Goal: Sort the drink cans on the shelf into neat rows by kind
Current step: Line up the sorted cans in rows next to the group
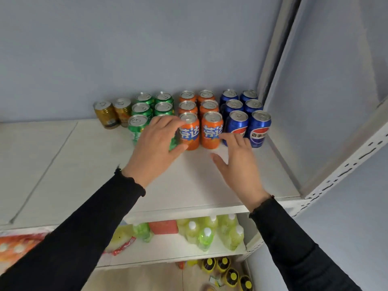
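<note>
Nearest me, my right hand [237, 162] hovers over the bare front of the shelf [189, 185], grip open and holding nothing, fingertips close to the front blue can [238, 127]; I cannot tell if they touch it. My left hand [155, 143] is wrapped around a green can [173, 142] in the front line, which it mostly hides. Past them the cans stand in paired columns running back to the wall: green cans [142, 109], orange cans [211, 129], blue cans [260, 128], all upright. Two gold cans [105, 114] sit alone at far left. I judge the sorting nearly finished; only this last green can needs squaring up. The labels on the rear cans are hidden.
</note>
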Motion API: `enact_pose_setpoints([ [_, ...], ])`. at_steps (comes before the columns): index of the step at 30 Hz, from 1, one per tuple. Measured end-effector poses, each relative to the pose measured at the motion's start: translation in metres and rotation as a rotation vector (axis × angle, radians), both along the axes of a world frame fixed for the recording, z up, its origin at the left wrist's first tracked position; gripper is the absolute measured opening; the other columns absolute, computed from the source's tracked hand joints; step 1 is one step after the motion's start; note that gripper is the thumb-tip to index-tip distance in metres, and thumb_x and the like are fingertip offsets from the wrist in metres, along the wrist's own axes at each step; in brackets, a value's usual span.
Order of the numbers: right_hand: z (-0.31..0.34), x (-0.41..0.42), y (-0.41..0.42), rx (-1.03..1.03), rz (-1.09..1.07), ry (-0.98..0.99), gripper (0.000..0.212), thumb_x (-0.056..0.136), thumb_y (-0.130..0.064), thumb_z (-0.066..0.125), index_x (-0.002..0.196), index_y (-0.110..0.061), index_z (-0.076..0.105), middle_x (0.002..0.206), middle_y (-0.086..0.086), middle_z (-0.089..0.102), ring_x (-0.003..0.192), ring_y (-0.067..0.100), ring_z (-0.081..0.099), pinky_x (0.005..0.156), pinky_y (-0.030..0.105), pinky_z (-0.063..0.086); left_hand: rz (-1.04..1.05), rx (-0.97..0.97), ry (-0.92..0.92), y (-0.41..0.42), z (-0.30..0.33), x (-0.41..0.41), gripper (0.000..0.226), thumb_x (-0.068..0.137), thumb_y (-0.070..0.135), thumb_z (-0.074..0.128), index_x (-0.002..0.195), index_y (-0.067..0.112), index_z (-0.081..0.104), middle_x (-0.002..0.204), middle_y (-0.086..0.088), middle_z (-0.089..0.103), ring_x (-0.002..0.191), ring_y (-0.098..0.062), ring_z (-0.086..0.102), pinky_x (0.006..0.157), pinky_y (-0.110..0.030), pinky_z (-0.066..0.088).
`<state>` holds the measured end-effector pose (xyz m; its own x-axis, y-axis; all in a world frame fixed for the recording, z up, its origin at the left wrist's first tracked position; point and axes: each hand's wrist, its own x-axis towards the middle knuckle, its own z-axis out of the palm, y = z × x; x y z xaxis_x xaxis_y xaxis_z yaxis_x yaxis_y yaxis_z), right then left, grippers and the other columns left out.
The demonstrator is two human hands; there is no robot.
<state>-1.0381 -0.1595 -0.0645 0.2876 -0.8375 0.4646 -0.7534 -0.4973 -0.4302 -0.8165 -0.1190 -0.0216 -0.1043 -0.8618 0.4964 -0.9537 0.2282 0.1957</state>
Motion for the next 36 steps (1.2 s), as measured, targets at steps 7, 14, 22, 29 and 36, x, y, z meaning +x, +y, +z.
enact_pose_setpoints([
  [7, 0.004, 0.135, 0.078, -0.016, 0.140, -0.013, 0.049, 0.086, -0.028, 0.073, 0.129, -0.011, 0.056, 0.120, 0.008, 0.058, 0.112, 0.030, 0.051, 0.092, 0.038, 0.044, 0.140, 0.077, 0.051, 0.105, -0.016, 0.126, 0.053, 0.089, 0.038, 0.067, 0.136, 0.019, 0.053, 0.137, 0.002, 0.052, 0.121, -0.021, 0.045, 0.101, -0.031, 0.037],
  [14, -0.004, 0.273, 0.155, 0.061, 0.268, -0.045, 0.051, 0.091, -0.033, 0.069, 0.136, -0.016, 0.051, 0.129, 0.002, 0.056, 0.117, 0.024, 0.048, 0.092, 0.033, 0.043, 0.267, 0.148, 0.117, 0.208, -0.035, 0.251, 0.052, 0.089, 0.035, 0.069, 0.136, 0.020, 0.054, 0.139, 0.003, 0.051, 0.125, -0.020, 0.048, 0.102, -0.031, 0.039],
  [22, -0.003, 0.414, 0.188, 0.109, 0.416, -0.022, 0.054, 0.092, -0.036, 0.067, 0.140, -0.019, 0.049, 0.134, 0.000, 0.054, 0.121, 0.021, 0.048, 0.095, 0.030, 0.042, 0.418, 0.155, 0.189, 0.270, -0.040, 0.381, 0.050, 0.091, 0.035, 0.067, 0.137, 0.020, 0.052, 0.139, 0.005, 0.049, 0.127, -0.016, 0.044, 0.104, -0.028, 0.037],
  [29, -0.008, 0.530, 0.162, 0.172, 0.502, -0.055, 0.055, 0.092, -0.037, 0.067, 0.141, -0.018, 0.048, 0.135, 0.000, 0.055, 0.120, 0.019, 0.050, 0.092, 0.026, 0.039, 0.512, 0.155, 0.222, 0.263, -0.046, 0.490, 0.053, 0.090, 0.034, 0.069, 0.138, 0.019, 0.052, 0.137, 0.004, 0.048, 0.126, -0.016, 0.045, 0.103, -0.026, 0.036],
  [36, -0.010, 0.646, 0.122, 0.363, 0.534, -0.124, 0.064, 0.089, -0.038, 0.071, 0.143, -0.017, 0.044, 0.135, 0.001, 0.054, 0.120, 0.018, 0.053, 0.095, 0.028, 0.045, 0.582, 0.152, 0.247, 0.240, -0.040, 0.584, 0.057, 0.089, 0.035, 0.071, 0.140, 0.019, 0.050, 0.140, 0.002, 0.047, 0.129, -0.017, 0.043, 0.105, -0.026, 0.034],
])
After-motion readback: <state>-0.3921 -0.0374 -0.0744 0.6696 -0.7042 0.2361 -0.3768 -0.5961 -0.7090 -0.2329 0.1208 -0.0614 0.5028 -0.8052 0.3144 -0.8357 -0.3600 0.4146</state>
